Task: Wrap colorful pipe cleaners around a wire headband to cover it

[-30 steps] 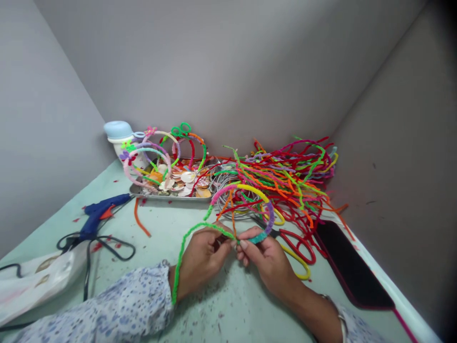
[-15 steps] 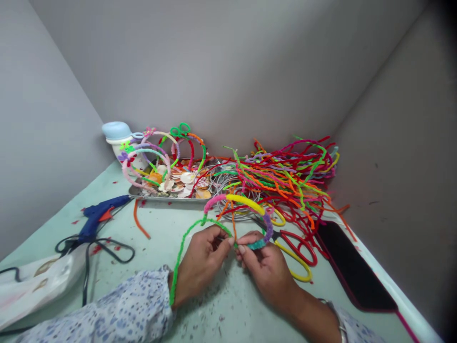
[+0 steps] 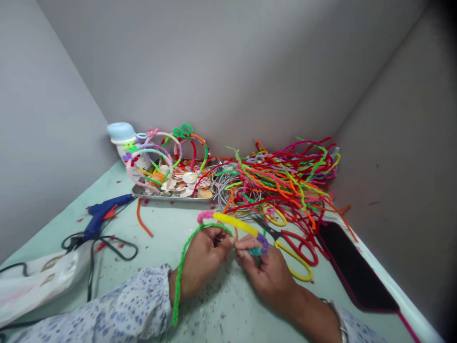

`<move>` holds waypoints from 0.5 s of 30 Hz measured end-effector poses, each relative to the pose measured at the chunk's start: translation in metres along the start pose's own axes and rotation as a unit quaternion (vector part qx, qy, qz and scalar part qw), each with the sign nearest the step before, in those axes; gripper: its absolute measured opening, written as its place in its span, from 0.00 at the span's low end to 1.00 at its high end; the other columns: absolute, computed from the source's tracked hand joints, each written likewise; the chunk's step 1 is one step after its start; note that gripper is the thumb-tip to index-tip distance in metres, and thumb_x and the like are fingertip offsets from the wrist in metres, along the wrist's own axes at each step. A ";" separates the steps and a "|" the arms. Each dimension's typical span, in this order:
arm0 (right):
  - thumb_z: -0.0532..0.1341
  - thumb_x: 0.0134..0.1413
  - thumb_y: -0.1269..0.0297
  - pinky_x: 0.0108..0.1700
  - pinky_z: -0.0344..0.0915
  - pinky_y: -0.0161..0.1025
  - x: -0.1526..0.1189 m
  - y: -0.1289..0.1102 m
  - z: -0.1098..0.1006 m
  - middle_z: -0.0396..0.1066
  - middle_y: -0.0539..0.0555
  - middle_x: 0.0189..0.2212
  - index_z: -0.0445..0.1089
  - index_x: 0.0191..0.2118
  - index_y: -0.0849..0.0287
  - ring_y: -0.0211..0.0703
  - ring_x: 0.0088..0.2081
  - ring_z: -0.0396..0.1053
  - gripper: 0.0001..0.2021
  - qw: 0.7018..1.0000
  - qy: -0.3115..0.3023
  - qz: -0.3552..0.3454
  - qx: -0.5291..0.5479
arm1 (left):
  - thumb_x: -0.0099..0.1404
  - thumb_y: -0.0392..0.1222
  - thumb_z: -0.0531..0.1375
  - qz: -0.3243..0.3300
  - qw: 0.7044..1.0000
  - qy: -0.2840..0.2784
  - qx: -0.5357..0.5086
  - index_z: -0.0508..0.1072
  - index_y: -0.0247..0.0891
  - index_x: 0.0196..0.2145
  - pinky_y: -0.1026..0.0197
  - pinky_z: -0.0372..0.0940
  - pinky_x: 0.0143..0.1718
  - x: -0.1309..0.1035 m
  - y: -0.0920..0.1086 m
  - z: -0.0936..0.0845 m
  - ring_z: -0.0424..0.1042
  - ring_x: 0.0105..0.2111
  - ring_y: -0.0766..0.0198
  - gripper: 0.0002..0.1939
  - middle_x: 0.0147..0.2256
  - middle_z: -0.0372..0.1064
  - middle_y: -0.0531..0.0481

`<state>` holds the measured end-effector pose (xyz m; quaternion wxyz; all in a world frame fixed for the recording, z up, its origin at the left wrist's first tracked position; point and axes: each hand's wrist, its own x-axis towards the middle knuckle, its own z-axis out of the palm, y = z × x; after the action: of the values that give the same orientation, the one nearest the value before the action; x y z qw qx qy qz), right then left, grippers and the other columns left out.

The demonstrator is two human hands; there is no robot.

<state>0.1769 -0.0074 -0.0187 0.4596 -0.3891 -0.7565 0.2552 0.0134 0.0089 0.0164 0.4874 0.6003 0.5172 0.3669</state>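
Between my hands is a headband (image 3: 233, 223) wrapped in pink, yellow, purple and turquoise pipe cleaner. My right hand (image 3: 267, 267) is closed around its turquoise end. A long green pipe cleaner (image 3: 183, 257) arches over the back of my left hand (image 3: 205, 257), its loose tail hanging by the wrist. The thumb and fingers of that hand pinch the green pipe cleaner close to the right fingertips. Exactly how the two pieces meet is hidden by my fingers. Scissors (image 3: 296, 247) with red and yellow handles lie just beyond my right hand.
A metal tray (image 3: 174, 198) holds shells and several finished headbands (image 3: 150, 157), with a bottle (image 3: 123, 138) behind. Tangled pipe cleaners (image 3: 285, 176) and silver wire (image 3: 228, 186) spread beside it. A glue gun (image 3: 100, 216) with its cord lies left, a phone (image 3: 357, 267) right.
The headband's arch has tipped lower, towards me, and shifted slightly left. The green tail hangs a little lower by my left wrist. Both hands keep their grip at nearly the same spot.
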 end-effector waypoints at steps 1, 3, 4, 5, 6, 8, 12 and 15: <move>0.56 0.56 0.73 0.39 0.66 0.41 0.000 0.000 0.000 0.71 0.54 0.33 0.67 0.41 0.52 0.45 0.36 0.70 0.09 1.000 -0.002 -0.004 -0.005 | 0.59 0.43 0.57 -0.002 1.000 -0.004 0.002 0.70 0.34 0.25 0.65 0.57 0.24 0.000 -0.001 0.000 0.63 0.22 0.66 0.10 0.23 0.67 0.51; 0.56 0.56 0.73 0.39 0.66 0.41 -0.001 0.000 -0.001 0.71 0.54 0.34 0.67 0.42 0.52 0.46 0.36 0.71 0.10 1.000 -0.009 -0.013 -0.009 | 0.59 0.43 0.57 -0.010 1.000 -0.012 0.007 0.70 0.34 0.25 0.65 0.57 0.24 0.001 -0.002 -0.001 0.62 0.22 0.67 0.10 0.22 0.66 0.52; 0.56 0.56 0.73 0.40 0.66 0.41 -0.001 0.001 -0.002 0.71 0.54 0.34 0.67 0.42 0.52 0.46 0.37 0.71 0.11 1.000 -0.013 -0.016 -0.008 | 0.59 0.43 0.57 -0.016 1.000 -0.015 0.008 0.70 0.34 0.25 0.65 0.57 0.23 0.001 -0.002 -0.001 0.62 0.21 0.67 0.10 0.21 0.65 0.53; 0.56 0.56 0.74 0.40 0.66 0.41 -0.002 0.001 -0.002 0.71 0.54 0.34 0.68 0.42 0.52 0.46 0.37 0.71 0.11 1.000 -0.017 -0.019 -0.007 | 0.59 0.43 0.57 -0.021 1.000 -0.021 0.007 0.70 0.34 0.25 0.65 0.57 0.23 0.002 -0.002 -0.001 0.61 0.20 0.67 0.10 0.21 0.64 0.54; 0.56 0.56 0.74 0.40 0.66 0.41 -0.002 0.001 -0.002 0.71 0.54 0.34 0.68 0.43 0.52 0.45 0.37 0.71 0.12 1.000 -0.019 -0.022 -0.006 | 0.59 0.43 0.57 -0.024 0.999 -0.026 0.004 0.70 0.34 0.25 0.65 0.57 0.23 0.002 -0.001 -0.002 0.61 0.20 0.68 0.10 0.21 0.63 0.54; 0.56 0.56 0.74 0.40 0.66 0.40 -0.001 0.001 -0.002 0.71 0.53 0.34 0.68 0.43 0.51 0.45 0.37 0.71 0.12 0.999 -0.022 -0.024 -0.009 | 0.58 0.44 0.58 -0.026 0.999 -0.033 0.002 0.70 0.34 0.26 0.65 0.57 0.23 0.002 0.001 -0.003 0.61 0.20 0.68 0.10 0.21 0.63 0.54; 0.56 0.56 0.74 0.40 0.67 0.41 -0.002 0.001 -0.002 0.71 0.54 0.35 0.68 0.43 0.51 0.46 0.37 0.71 0.13 0.999 -0.025 -0.031 -0.014 | 0.58 0.42 0.57 -0.029 0.999 -0.026 0.024 0.69 0.34 0.23 0.66 0.55 0.22 0.002 0.002 -0.003 0.60 0.19 0.69 0.10 0.18 0.61 0.55; 0.56 0.56 0.74 0.40 0.67 0.41 -0.002 0.000 -0.002 0.71 0.54 0.34 0.67 0.43 0.51 0.46 0.37 0.71 0.12 0.999 -0.026 -0.038 -0.023 | 0.57 0.40 0.57 -0.005 1.000 -0.017 -0.004 0.67 0.35 0.22 0.66 0.54 0.21 0.004 -0.004 -0.001 0.58 0.19 0.70 0.09 0.18 0.59 0.56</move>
<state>0.1791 -0.0089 -0.0192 0.4395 -0.3642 -0.7882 0.2301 0.0126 0.0133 0.0127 0.5004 0.6018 0.5102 0.3565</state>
